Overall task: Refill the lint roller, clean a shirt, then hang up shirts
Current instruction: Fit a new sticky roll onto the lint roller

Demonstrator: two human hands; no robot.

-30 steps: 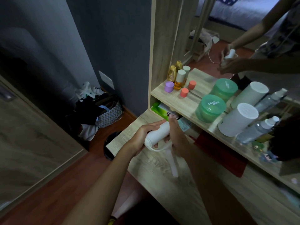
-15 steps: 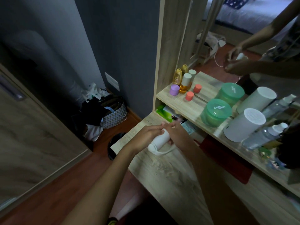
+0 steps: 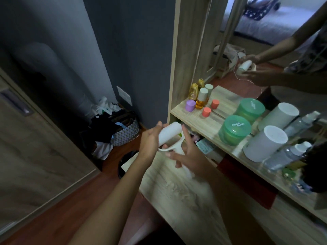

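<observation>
A white lint roller (image 3: 170, 134) is held over the left end of a wooden dressing table (image 3: 177, 193). My left hand (image 3: 150, 140) wraps around the white roll from the left. My right hand (image 3: 187, 154) holds the roller's white handle just below the roll, fingers spread and a little blurred. The handle's lower end pokes out under my right palm. No shirt is in view.
A shelf (image 3: 203, 124) holds small bottles, two green tubs (image 3: 234, 129) and white cylinders (image 3: 267, 143). A mirror (image 3: 265, 41) behind it reflects my hands. A basket of clothes (image 3: 123, 131) stands on the floor at left, beside a wooden door (image 3: 26, 147).
Both hands have lifted the roller up and a little left off the table. My right hand has slid from the roll down onto the handle.
</observation>
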